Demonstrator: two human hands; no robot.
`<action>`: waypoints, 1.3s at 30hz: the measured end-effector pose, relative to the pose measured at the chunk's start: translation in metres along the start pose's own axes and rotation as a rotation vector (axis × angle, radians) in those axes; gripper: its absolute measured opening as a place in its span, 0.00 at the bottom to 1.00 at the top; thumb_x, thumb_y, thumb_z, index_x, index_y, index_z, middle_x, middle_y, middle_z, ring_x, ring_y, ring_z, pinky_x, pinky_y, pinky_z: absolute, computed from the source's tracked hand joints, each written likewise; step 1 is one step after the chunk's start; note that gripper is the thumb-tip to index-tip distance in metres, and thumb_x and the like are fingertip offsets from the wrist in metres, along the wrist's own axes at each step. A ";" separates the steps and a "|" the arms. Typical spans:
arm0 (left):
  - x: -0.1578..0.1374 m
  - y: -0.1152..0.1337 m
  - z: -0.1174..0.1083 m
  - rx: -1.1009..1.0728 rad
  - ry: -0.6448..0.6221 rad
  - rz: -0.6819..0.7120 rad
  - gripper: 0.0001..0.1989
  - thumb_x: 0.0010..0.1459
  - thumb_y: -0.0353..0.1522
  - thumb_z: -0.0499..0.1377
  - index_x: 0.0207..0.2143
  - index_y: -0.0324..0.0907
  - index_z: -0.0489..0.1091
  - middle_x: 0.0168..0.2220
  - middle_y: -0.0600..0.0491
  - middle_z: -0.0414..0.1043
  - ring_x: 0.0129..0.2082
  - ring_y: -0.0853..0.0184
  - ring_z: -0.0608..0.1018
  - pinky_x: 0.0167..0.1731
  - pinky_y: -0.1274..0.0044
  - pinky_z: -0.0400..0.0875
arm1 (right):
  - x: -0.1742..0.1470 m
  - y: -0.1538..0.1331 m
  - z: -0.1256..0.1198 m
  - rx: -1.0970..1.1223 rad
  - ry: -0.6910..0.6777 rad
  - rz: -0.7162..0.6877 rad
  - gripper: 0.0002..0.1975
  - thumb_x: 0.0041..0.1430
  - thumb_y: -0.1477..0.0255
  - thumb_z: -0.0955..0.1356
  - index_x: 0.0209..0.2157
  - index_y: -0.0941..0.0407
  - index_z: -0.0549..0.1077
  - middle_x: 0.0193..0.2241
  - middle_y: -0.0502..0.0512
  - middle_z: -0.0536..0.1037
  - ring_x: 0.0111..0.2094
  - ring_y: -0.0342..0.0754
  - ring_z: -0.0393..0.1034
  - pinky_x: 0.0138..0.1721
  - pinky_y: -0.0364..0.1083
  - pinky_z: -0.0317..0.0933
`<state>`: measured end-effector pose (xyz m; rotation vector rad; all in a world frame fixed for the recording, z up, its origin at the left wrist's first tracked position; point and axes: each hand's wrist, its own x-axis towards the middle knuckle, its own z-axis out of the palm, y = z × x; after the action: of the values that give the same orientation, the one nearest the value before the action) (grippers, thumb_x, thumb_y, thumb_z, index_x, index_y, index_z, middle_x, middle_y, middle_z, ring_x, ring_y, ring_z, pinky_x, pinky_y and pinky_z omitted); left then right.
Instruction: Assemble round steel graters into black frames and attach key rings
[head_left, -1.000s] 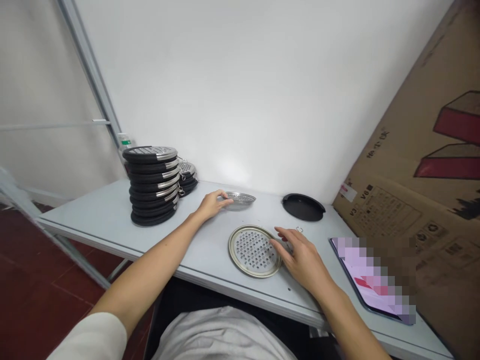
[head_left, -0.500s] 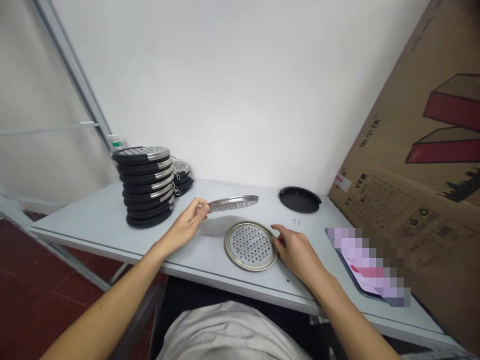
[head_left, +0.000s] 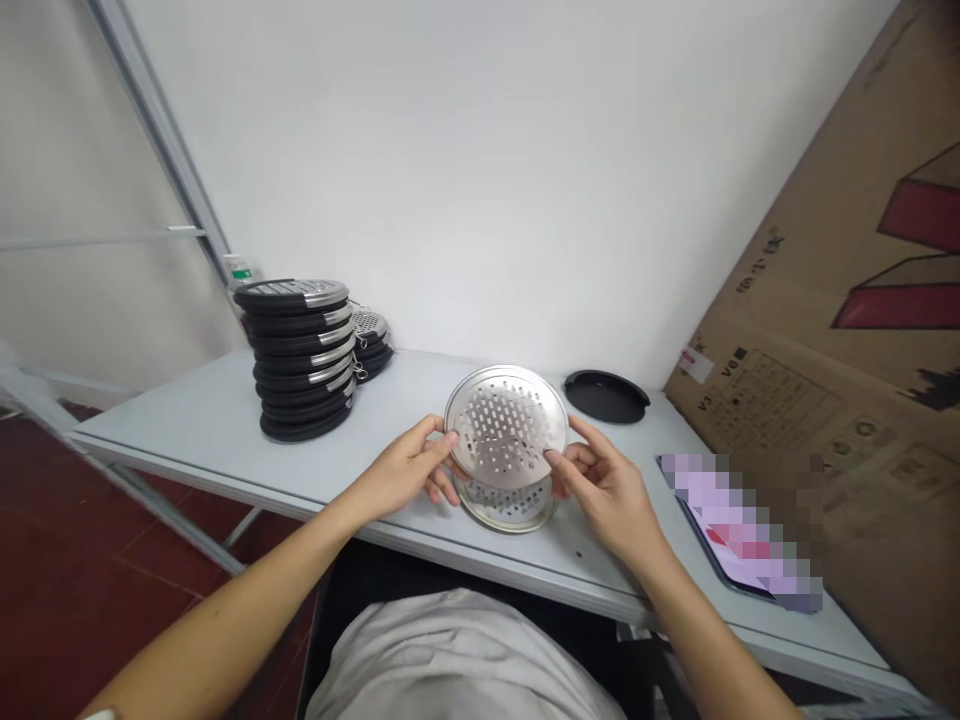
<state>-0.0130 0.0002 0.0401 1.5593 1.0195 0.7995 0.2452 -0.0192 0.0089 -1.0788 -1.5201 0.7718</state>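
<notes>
A round metal grater plate (head_left: 506, 425) with many punched holes is held up and tilted toward me. My left hand (head_left: 420, 460) pinches its left rim, thumb on the near face. On the other side my right hand (head_left: 604, 480) grips the right rim in the same way. Below it, a second round grater plate (head_left: 514, 515) lies flat on the table near the front edge, its upper part hidden by the raised one. Beyond my right hand sits a shallow round black tray (head_left: 606, 396).
At the left stands a tall stack of black-rimmed round graters (head_left: 304, 365), with a shorter stack (head_left: 373, 345) behind it. A phone (head_left: 739, 540), partly pixelated, lies on the table (head_left: 187, 430) at right. A large cardboard box (head_left: 840, 380) borders the right side.
The raised grater plate has turned from nearly edge-on to facing me and shifted right. My right hand has left the lower plate's rim and taken hold of the raised one.
</notes>
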 end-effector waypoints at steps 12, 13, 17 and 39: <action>0.007 -0.018 0.008 0.788 0.112 0.051 0.29 0.65 0.51 0.44 0.22 0.43 0.68 0.23 0.52 0.73 0.25 0.63 0.74 0.28 0.76 0.59 | 0.008 0.006 -0.008 -0.565 -0.077 0.195 0.28 0.62 0.55 0.63 0.52 0.62 0.73 0.20 0.51 0.76 0.25 0.51 0.71 0.31 0.47 0.61; 0.006 -0.019 0.009 0.809 0.104 0.039 0.29 0.65 0.51 0.44 0.22 0.43 0.69 0.24 0.51 0.74 0.26 0.63 0.74 0.28 0.76 0.59 | 0.008 0.005 -0.009 -0.586 -0.099 0.199 0.26 0.62 0.56 0.62 0.51 0.61 0.74 0.20 0.51 0.76 0.26 0.51 0.71 0.31 0.47 0.61; 0.004 -0.020 0.011 0.883 0.078 -0.001 0.30 0.64 0.52 0.43 0.24 0.44 0.71 0.26 0.48 0.76 0.27 0.60 0.76 0.28 0.75 0.58 | 0.007 0.004 -0.010 -0.653 -0.190 0.148 0.21 0.64 0.58 0.61 0.46 0.56 0.77 0.20 0.51 0.78 0.25 0.51 0.72 0.31 0.46 0.60; 0.001 -0.041 -0.005 0.855 -0.127 0.298 0.50 0.46 0.56 0.64 0.66 0.46 0.53 0.70 0.42 0.44 0.68 0.48 0.50 0.65 0.56 0.48 | -0.009 0.017 -0.015 -0.704 -0.412 -0.023 0.51 0.42 0.48 0.74 0.65 0.53 0.59 0.66 0.63 0.56 0.65 0.64 0.53 0.63 0.60 0.52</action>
<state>-0.0252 0.0065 0.0009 2.4994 1.1135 0.4517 0.2642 -0.0222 -0.0068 -1.4619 -2.2462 0.4550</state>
